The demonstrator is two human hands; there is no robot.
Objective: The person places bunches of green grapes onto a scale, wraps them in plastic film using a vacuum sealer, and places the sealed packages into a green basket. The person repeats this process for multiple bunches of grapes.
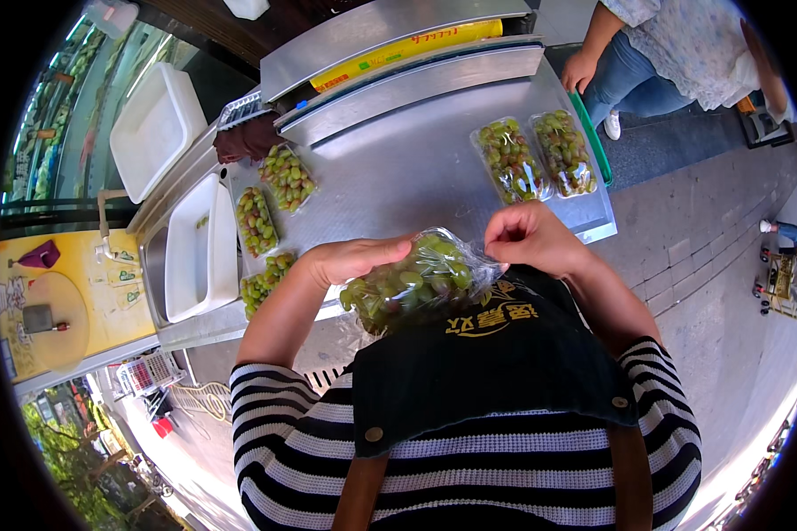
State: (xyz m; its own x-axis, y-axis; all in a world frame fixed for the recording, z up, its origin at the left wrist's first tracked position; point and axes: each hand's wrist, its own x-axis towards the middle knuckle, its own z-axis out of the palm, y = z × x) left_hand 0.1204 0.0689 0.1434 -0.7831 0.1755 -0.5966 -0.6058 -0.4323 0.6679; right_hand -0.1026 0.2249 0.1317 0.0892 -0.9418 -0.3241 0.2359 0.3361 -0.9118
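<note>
Close in front of my apron, a tray of green grapes (398,292) is tilted up, with shiny cling film (479,269) over it. My left hand (365,257) lies along the tray's far side and holds it. At the tray's right end, my right hand (534,240) pinches the loose film between thumb and fingers. Two film-covered grape packs, one at the left (510,159) and one beside it (564,154), rest on the counter's right end. On the left are three more grape trays: a far one (288,178), a middle one (256,222) and one (265,282) partly behind my left forearm.
Beyond the stainless steel counter (385,169) stands a metal film dispenser (412,93) holding a yellow box (405,56). A brown cloth (247,138) and clear plastic trays (240,109) lie left of it. White basins (202,255) occupy the left. A person (644,79) touches a green basket (590,139).
</note>
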